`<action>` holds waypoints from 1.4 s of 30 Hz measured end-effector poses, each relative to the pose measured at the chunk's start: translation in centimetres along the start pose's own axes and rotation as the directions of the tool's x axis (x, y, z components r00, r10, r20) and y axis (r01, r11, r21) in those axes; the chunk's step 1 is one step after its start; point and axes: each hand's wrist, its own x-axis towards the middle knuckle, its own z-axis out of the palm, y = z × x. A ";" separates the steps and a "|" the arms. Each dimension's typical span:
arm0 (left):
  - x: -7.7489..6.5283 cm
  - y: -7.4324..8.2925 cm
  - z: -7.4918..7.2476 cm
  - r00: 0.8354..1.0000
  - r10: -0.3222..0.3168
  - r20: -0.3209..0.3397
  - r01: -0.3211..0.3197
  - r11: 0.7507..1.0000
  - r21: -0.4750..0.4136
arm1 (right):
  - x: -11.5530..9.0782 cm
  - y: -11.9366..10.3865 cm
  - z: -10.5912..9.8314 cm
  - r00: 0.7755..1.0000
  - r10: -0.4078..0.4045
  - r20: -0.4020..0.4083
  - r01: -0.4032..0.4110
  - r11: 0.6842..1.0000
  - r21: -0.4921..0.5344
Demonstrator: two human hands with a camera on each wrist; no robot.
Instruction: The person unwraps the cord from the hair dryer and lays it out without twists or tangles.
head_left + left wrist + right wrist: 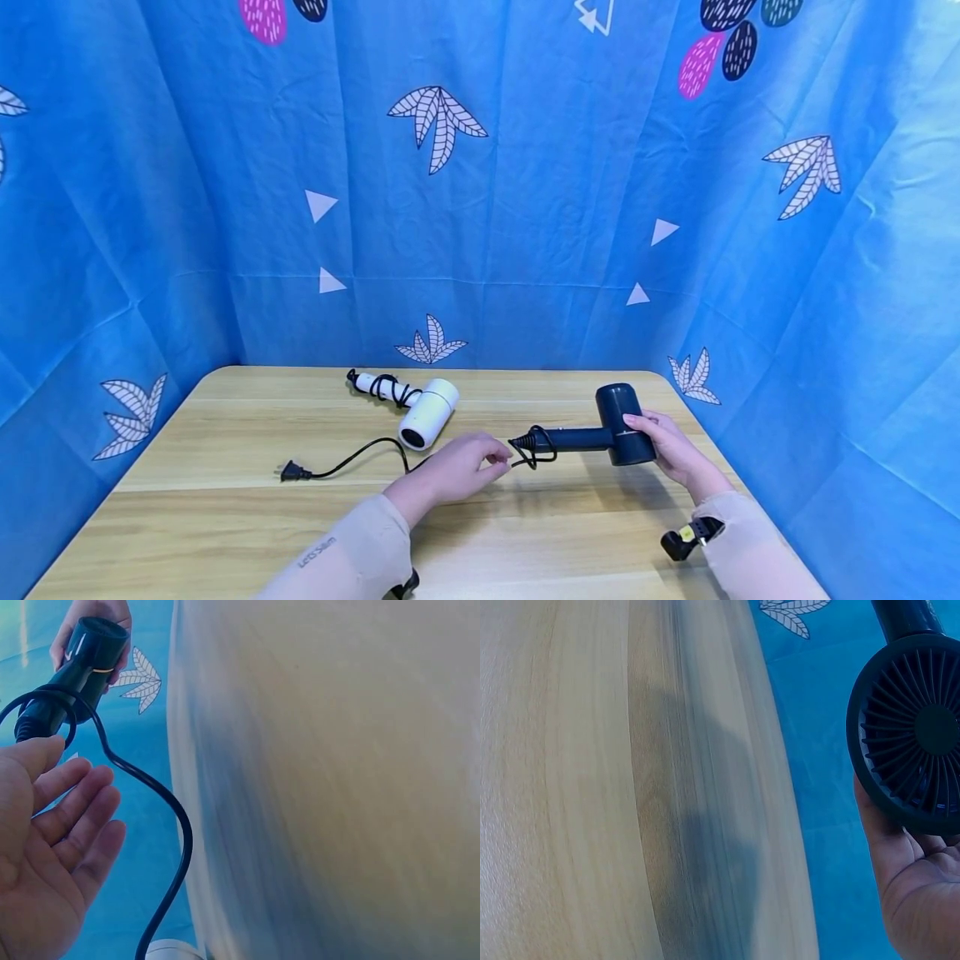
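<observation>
My right hand (667, 442) grips the head of a dark hair dryer (621, 427), its handle pointing left above the table. In the right wrist view the dryer's ribbed round grille (930, 735) faces the camera, with fingers beneath it. A black cord (180, 825) loops loosely around the handle and runs down past my left palm. Beside the handle's cord end, my left hand (465, 467) has its fingers loosely bent and spread, fingertips right at the loop. The black two-pin plug (294, 472) lies on the table at left.
A white hair dryer (431, 412) with black cord wound round its handle lies toward the back of the wooden table (225, 517). Blue patterned curtains (525, 208) enclose the back and sides.
</observation>
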 end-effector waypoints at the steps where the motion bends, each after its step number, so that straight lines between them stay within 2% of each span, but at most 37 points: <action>1: 0.1 0.0 0.1 1.000 0.005 0.002 -0.005 1.000 -0.001 | 0.0 0.0 0.0 1.000 -0.002 -0.001 0.002 1.000 0.002; 9: 0.4 0.3 1.0 1.000 0.030 -0.003 -0.030 1.000 -0.001 | 0.0 0.2 0.2 1.000 -0.003 -0.022 0.003 1.000 0.004; 20: 1.2 0.1 2.3 1.000 0.015 -0.011 -0.015 1.000 0.019 | 0.0 0.2 0.2 1.000 0.008 -0.009 -0.008 1.000 0.009; 28: 1.5 0.1 2.5 0.999 -0.008 -0.053 0.007 1.000 -0.005 | -0.2 0.1 0.3 1.000 0.000 0.001 0.000 1.000 0.017; 34: 1.5 0.0 2.3 0.999 -0.025 -0.044 0.024 1.000 -0.012 | -0.2 0.2 0.4 1.000 -0.003 0.015 0.002 1.000 0.030; 42: 1.4 0.2 2.2 1.000 -0.001 -0.029 0.001 1.000 -0.003 | 0.0 0.4 0.3 1.000 0.005 0.000 -0.005 1.000 0.020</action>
